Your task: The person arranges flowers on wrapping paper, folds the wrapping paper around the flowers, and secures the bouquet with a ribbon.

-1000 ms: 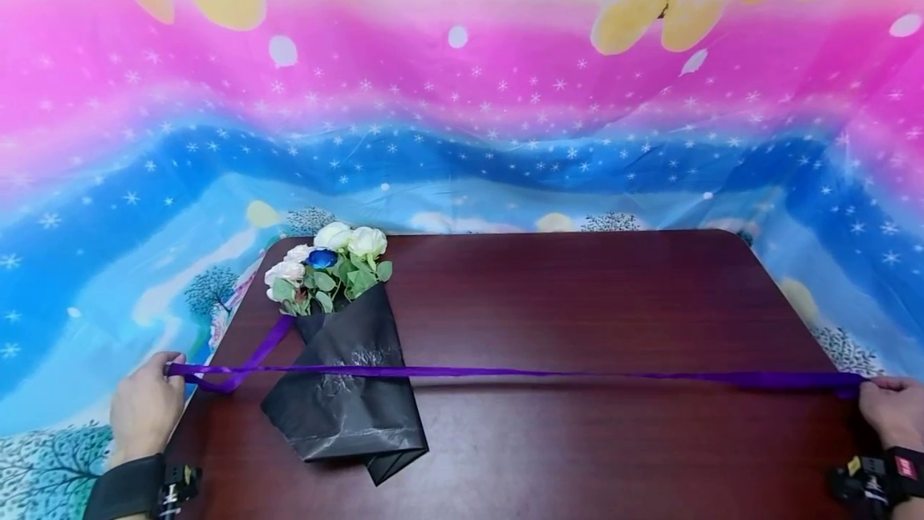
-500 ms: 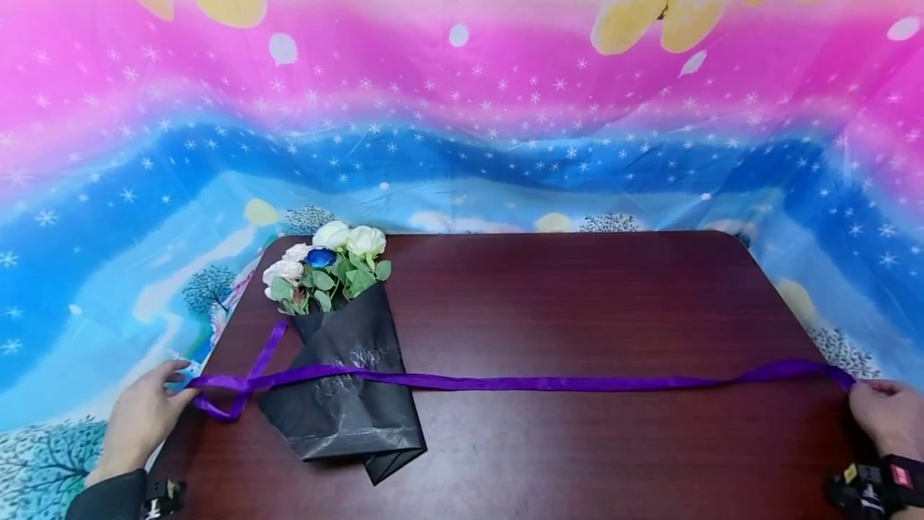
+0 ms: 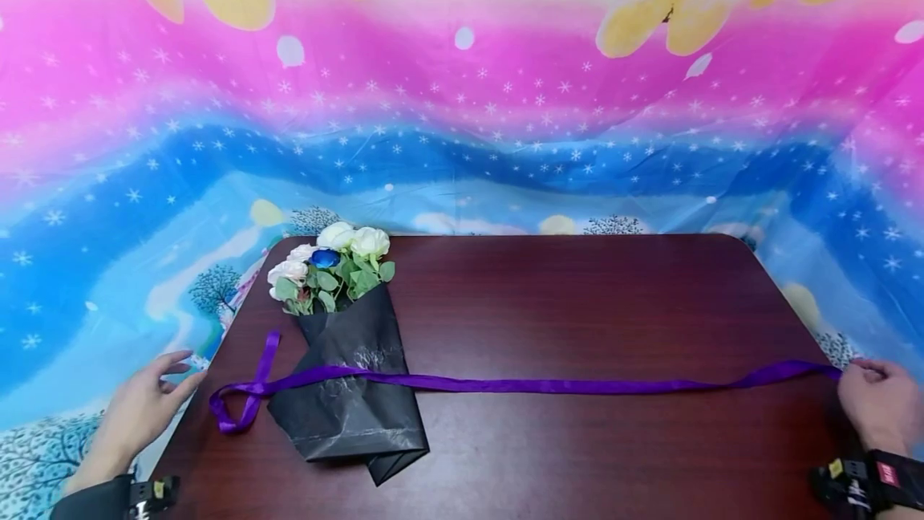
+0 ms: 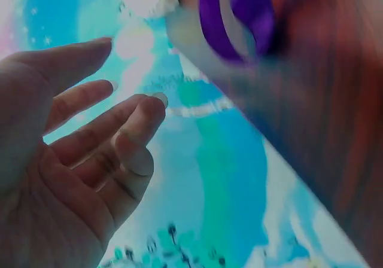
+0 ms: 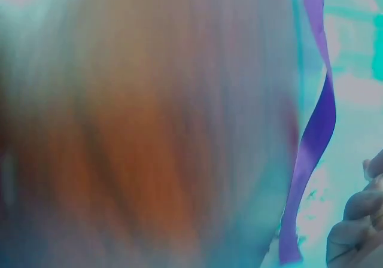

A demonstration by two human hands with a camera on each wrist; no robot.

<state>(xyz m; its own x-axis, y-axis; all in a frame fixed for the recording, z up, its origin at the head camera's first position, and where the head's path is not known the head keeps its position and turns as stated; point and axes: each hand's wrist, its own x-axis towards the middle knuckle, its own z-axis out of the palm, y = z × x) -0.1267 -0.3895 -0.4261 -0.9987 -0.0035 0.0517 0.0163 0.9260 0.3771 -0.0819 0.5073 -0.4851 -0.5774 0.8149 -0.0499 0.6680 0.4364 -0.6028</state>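
A purple ribbon (image 3: 520, 385) runs across the table, over the black paper wrap of a bouquet (image 3: 361, 416) of white roses and one blue rose. Its left end forms a small loop (image 3: 229, 412) beside the wrap. My left hand (image 3: 140, 412) is off the table's left edge, fingers spread and apart from the loop; the left wrist view shows nothing in the palm. By the right edge my right hand (image 3: 881, 404) has loosely curled fingers. The right wrist view shows the ribbon's free end (image 5: 291, 250) hanging apart from those fingers (image 5: 353, 232).
The dark reddish-brown table (image 3: 577, 303) has rounded far corners. A printed cloth (image 3: 462, 143) in pink and blue hangs behind it and along both sides. Each wrist bears a black strap with a small camera. Blur covers much of the right wrist view.
The left hand has let go of the ribbon and drawn back left. The ribbon has gone from taut to slack and settled over the bouquet. The right hand has let go of its end.
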